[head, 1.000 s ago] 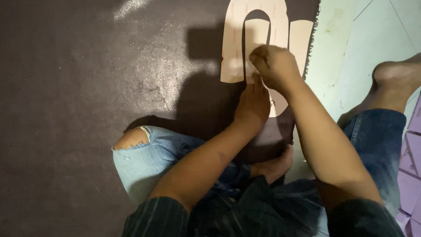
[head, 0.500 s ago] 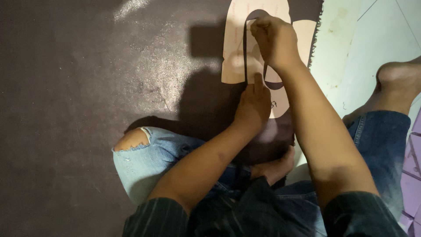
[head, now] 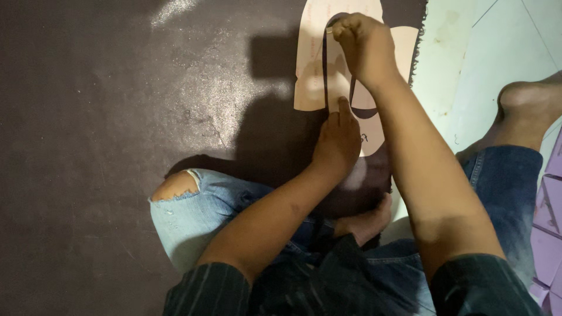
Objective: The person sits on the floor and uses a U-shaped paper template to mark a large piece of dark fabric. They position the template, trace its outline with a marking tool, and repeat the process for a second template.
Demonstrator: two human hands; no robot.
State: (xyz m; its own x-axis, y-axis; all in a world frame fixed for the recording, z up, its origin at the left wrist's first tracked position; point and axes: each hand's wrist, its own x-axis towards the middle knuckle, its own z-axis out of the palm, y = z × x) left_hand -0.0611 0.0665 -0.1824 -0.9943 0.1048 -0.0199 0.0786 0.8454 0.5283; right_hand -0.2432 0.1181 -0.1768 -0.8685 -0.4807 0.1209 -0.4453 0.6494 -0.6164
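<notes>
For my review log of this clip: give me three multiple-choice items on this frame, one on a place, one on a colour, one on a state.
1. Where does the left hand rest?
A. on the pale template's lower part
B. on the white floor
C. on the knee

2. What colour is the large sheet under the pale template?
A. yellow
B. dark brown
C. green

3. How is the right hand shaped?
A. flat, palm up
B. fingers pinched around a small tool
C. hanging loose

Answers: 1 A, its forefinger presses the template; 2 B, the sheet is dark brown throughout; 3 B, the fingers bunch at the template's top curve.
</notes>
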